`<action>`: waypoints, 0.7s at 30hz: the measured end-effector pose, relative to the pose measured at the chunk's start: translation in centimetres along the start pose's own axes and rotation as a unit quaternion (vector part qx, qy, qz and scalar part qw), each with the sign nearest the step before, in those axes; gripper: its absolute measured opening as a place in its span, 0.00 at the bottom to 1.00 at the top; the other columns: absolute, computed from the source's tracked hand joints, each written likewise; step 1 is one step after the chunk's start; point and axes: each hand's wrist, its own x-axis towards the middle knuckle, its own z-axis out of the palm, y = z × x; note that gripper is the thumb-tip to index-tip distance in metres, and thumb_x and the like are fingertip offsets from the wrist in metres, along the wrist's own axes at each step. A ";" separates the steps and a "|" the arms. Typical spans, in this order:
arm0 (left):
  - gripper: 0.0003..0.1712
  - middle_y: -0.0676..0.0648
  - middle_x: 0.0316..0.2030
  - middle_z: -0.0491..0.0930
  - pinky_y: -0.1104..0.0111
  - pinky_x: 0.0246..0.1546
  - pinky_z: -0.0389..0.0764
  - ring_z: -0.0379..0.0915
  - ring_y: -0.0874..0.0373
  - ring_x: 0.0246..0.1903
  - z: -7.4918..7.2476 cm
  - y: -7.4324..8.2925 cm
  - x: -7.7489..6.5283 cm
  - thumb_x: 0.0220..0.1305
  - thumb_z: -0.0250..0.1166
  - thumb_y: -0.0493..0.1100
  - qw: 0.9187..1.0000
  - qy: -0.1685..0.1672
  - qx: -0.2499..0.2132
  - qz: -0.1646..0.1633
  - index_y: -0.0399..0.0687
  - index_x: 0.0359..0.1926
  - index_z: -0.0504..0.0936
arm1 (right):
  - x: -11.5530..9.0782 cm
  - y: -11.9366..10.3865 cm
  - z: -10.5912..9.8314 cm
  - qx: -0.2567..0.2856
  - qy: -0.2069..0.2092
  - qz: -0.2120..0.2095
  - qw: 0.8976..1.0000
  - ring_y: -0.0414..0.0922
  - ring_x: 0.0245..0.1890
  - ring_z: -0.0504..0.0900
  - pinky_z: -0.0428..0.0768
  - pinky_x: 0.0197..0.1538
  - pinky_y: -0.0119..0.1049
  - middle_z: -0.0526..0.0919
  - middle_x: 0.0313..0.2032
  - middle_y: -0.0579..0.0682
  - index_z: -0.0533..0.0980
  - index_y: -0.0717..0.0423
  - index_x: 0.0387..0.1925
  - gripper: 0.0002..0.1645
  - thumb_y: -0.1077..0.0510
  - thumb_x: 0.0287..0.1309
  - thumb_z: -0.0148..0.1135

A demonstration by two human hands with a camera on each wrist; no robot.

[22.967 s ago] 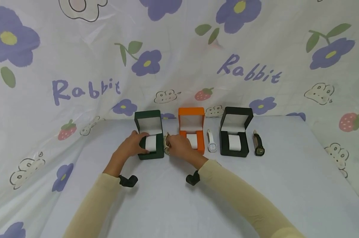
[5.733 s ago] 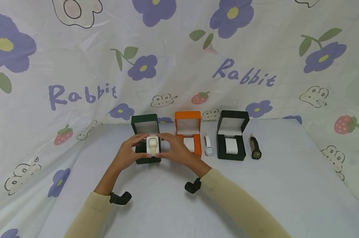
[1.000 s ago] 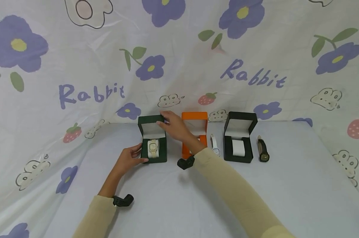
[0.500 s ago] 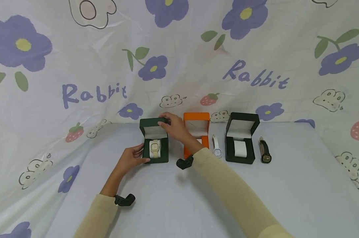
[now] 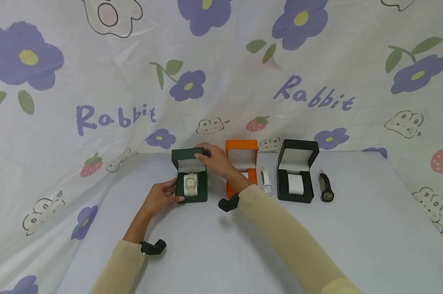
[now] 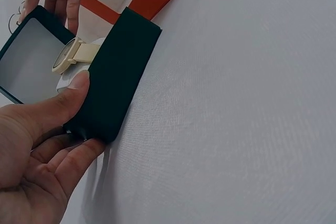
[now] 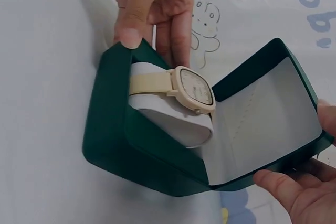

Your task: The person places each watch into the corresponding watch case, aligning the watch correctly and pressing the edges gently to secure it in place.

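Here's the cream wristwatch [image 5: 190, 183], wrapped round a white cushion [image 7: 176, 123] inside the open green watch box [image 6: 121, 77]! The left hand [image 5: 160, 197] grips the base's left side, the right hand's [image 5: 215, 159] fingers pinch the lid [image 5: 184, 154], and the orange watch box [image 5: 241, 144] stands just beside, partly covered by the right forearm [image 5: 239, 180].

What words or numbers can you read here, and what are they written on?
"Rabbit": purple letters, left side of the flowery cloth.
"Rabbit": again, right side of the flowery cloth.
"abb": part of a word, on the flowery cloth in the right wrist view.
Dials of the cream watch, white watch and black watch: too small or blurred to read.
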 end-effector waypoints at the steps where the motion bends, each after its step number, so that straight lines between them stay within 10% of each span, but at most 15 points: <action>1: 0.49 0.38 0.70 0.66 0.55 0.63 0.73 0.68 0.43 0.67 0.0 -0.1 0.0 0.53 0.79 0.36 1.000 0.000 -0.001 -0.001 0.37 0.73 0.66 | -0.1 0.0 0.1 0.001 0.003 -0.002 1.000 0.52 0.61 0.79 0.77 0.65 0.45 0.82 0.58 0.53 0.78 0.55 0.61 0.20 0.53 0.72 0.61; 21: 0.47 0.40 0.69 0.69 0.56 0.63 0.74 0.70 0.45 0.65 -0.2 0.1 0.2 0.51 0.80 0.36 1.000 0.000 -0.011 -0.009 0.39 0.72 0.69 | -2.4 0.2 1.2 0.012 0.024 -0.038 0.999 0.47 0.66 0.74 0.69 0.72 0.45 0.81 0.60 0.52 0.80 0.57 0.59 0.20 0.59 0.68 0.66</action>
